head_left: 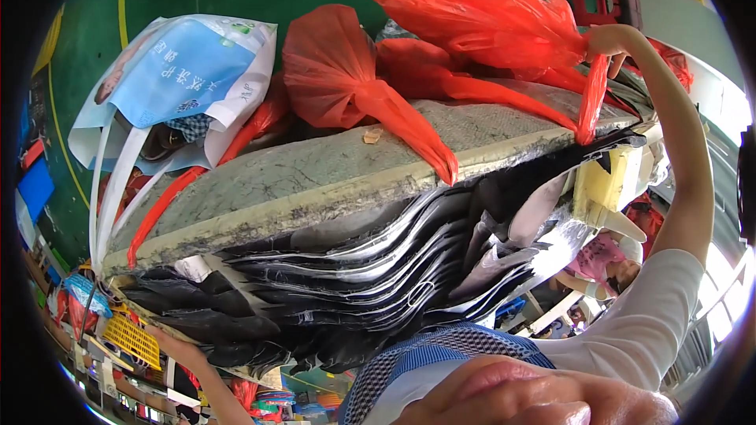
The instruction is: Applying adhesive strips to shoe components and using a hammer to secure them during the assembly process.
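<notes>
I see my right hand [610, 41] at the upper right, fingers closed on the red bag's [480, 20] neck, the bag stretching leftward; my left hand [535, 401], bottom centre, grip unreadable.

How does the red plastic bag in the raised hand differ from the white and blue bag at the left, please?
The red bag is thin, plain, crumpled plastic; the white bag is stiffer, with a blue printed panel. The red bag's twisted neck is gripped by the right hand; the white bag lies unheld, its long white straps dangling. Both rest on the grey slab.
</notes>
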A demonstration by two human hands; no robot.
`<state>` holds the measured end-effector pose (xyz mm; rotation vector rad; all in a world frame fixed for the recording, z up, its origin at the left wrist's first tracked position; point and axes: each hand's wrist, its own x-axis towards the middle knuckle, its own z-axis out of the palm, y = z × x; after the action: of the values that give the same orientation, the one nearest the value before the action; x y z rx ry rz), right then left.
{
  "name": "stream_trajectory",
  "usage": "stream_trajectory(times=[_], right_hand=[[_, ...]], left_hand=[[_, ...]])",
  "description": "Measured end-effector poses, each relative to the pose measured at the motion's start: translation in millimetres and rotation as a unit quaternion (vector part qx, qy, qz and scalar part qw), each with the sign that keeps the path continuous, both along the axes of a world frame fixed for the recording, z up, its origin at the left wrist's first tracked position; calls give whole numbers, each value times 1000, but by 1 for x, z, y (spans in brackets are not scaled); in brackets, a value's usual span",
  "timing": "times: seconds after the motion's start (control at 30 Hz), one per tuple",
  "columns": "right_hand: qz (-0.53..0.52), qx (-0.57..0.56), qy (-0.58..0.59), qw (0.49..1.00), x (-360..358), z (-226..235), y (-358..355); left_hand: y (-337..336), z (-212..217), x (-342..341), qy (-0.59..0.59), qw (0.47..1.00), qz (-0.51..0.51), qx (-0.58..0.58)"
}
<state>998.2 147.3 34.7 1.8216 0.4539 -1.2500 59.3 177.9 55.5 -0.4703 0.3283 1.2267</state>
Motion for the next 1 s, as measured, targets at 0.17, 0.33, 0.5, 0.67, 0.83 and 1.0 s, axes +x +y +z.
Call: stream_trajectory(times=[0.17, 0.33, 0.5, 0.67, 0.83, 1.0], right_hand=[[-45, 106, -14, 993, -5, 8, -11], [-80, 251, 90, 961, -1, 11, 0], [-419, 414, 359, 724, -68, 105, 34], [-443, 600, 260, 613, -143, 197, 31], [-311, 572, 219, 727, -209, 203, -33], [-448, 646, 275, 553, -188, 241, -9]], left_hand=[[0, 4, 56, 935, 234, -266, -1], [8, 5, 95, 930, 260, -259, 1], [7, 9, 96, 898, 318, -303, 14], [10, 1, 105, 905, 313, -267, 109], [15, 4, 112, 907, 297, -253, 157], [26, 5, 137, 892, 325, -234, 209]])
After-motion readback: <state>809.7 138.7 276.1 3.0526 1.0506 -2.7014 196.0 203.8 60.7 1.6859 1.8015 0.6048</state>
